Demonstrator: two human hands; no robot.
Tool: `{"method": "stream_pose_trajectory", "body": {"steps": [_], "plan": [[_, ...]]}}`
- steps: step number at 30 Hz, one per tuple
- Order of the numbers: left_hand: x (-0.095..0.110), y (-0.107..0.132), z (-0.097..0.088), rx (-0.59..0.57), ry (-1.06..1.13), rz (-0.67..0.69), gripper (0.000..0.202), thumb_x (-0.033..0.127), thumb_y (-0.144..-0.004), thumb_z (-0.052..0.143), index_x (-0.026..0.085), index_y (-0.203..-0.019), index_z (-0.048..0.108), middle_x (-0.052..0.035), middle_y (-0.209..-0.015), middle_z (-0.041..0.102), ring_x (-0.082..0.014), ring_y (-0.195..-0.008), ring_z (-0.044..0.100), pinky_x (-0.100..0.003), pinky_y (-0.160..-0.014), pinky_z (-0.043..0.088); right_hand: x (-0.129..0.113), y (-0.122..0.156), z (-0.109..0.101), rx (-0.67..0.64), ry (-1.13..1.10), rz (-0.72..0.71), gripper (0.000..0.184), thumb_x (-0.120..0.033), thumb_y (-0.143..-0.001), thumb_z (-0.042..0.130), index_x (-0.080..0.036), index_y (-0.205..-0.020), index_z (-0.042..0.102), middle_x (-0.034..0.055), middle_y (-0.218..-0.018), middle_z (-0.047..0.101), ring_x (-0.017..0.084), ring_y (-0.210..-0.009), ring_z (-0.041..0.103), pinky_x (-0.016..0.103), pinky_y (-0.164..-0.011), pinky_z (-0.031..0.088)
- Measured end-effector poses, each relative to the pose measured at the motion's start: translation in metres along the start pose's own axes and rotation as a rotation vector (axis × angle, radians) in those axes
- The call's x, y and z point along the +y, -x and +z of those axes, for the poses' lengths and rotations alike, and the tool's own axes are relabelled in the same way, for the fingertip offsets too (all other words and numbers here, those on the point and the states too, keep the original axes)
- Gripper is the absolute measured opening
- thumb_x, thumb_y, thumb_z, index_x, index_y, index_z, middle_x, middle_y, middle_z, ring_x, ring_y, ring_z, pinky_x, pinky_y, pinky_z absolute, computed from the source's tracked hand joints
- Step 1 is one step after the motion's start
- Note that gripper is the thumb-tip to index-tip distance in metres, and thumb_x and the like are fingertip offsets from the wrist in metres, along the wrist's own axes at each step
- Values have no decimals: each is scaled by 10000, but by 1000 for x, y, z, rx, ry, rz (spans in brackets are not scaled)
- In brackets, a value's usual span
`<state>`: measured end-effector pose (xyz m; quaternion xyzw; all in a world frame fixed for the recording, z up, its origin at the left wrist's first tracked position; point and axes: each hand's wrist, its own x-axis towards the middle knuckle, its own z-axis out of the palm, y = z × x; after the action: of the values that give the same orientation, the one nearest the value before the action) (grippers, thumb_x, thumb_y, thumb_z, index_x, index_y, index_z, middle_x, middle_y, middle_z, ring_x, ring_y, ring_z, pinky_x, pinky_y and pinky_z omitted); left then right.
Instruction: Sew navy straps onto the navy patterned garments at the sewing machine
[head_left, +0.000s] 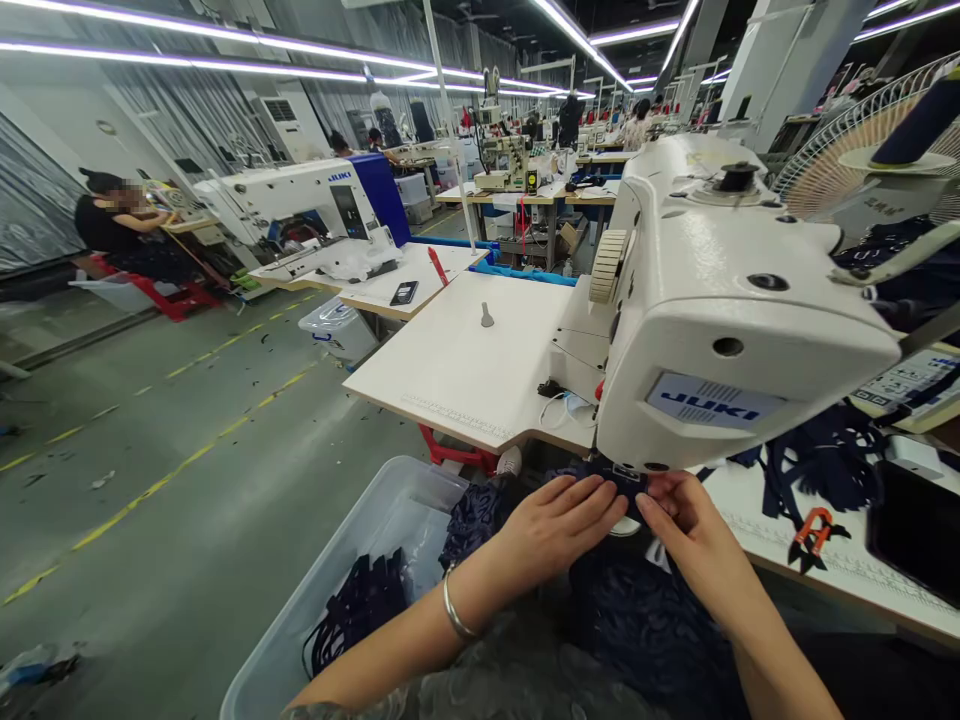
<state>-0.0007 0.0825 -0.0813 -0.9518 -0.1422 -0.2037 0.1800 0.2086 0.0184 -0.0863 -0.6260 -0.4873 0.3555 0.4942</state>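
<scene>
A white sewing machine (720,330) marked JUKI stands in front of me. My left hand (566,520) lies with its fingers stretched out flat over dark navy fabric (637,610) just under the machine's head. On the right side of the needle area, my right hand (686,515) pinches the edge of the same fabric between thumb and fingers. The needle is hidden by the machine head and my hands. The rest of the patterned navy fabric hangs down over my lap. A small white tag or strip (658,555) shows below my right hand.
A translucent plastic bin (277,620) with navy straps (364,605) stands at my left. Orange thread snips (816,535) and a black phone-like object (915,530) lie on the right of the table. Another sewing machine (292,195) stands ahead left; a person (112,225) sits farther left.
</scene>
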Motion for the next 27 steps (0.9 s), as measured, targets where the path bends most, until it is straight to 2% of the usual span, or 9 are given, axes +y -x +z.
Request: {"method": "stream_pose_trajectory", "body": {"steps": [4, 8, 10, 13, 16, 20, 24, 27], "plan": [[-1, 0, -2, -23, 85, -61, 393, 167, -1016, 351, 237, -1392, 441, -18, -1444, 465, -146, -1332, 402, -296, -1049, 343, 1, 4, -18, -68, 204, -83, 378, -467, -904, 524, -292, -1237, 566, 69, -1125, 581, 212, -980, 590, 295, -749, 532], [-1, 2, 0, -36, 184, -86, 373, 183, -1026, 331, 239, -1368, 469, -11, -1471, 434, -148, -1393, 310, -322, -1066, 311, 10, 4, -19, -65, 288, -158, 367, -442, -918, 508, -328, -1260, 580, 69, -1258, 517, 235, -1137, 540, 255, -662, 552], [1, 2, 0, -42, 196, -101, 366, 176, -1027, 320, 230, -1346, 492, -7, -1493, 402, -153, -1414, 268, -343, -1079, 284, 14, 1, -17, -57, 315, -188, 345, -435, -923, 504, -331, -1238, 601, 63, -1259, 502, 237, -1177, 517, 252, -670, 556], [4, 2, 0, -56, 176, -124, 394, 149, -1021, 294, 224, -1360, 479, -1, -1517, 358, -156, -1425, 239, -359, -1079, 259, 15, -3, -15, -37, 351, -248, 333, -407, -940, 491, -335, -1250, 589, 53, -1286, 473, 230, -1226, 482, 319, -868, 531], [6, 3, -1, -76, 159, -149, 458, 125, -1009, 279, 249, -1440, 374, 15, -1526, 341, -157, -1426, 234, -368, -1071, 250, 13, -7, -14, -34, 367, -299, 330, -386, -955, 472, -329, -1264, 573, 56, -1302, 458, 228, -1251, 463, 384, -1018, 440], [8, 3, 0, -88, 156, -175, 484, 118, -996, 300, 260, -1455, 349, 4, -1521, 351, -170, -1428, 232, -379, -1064, 248, 9, -12, -13, -71, 370, -290, 342, -413, -953, 463, -316, -1256, 589, 69, -1276, 475, 251, -1253, 467, 401, -1043, 420], [9, 2, 3, -21, 112, -195, 454, 116, -994, 356, 271, -1417, 411, -16, -1461, 442, -166, -1419, 258, -374, -1080, 230, 7, -15, -12, -94, 362, -221, 359, -448, -951, 446, -308, -1238, 610, 75, -1237, 502, 267, -1243, 474, 404, -1041, 427], [9, 1, 4, -2, 113, -199, 454, 99, -990, 360, 271, -1404, 427, -18, -1431, 476, -163, -1405, 285, -379, -1078, 214, 6, -17, -12, -90, 361, -232, 375, -448, -952, 442, -297, -1258, 599, 81, -1188, 519, 269, -1241, 468, 425, -1077, 385]]}}
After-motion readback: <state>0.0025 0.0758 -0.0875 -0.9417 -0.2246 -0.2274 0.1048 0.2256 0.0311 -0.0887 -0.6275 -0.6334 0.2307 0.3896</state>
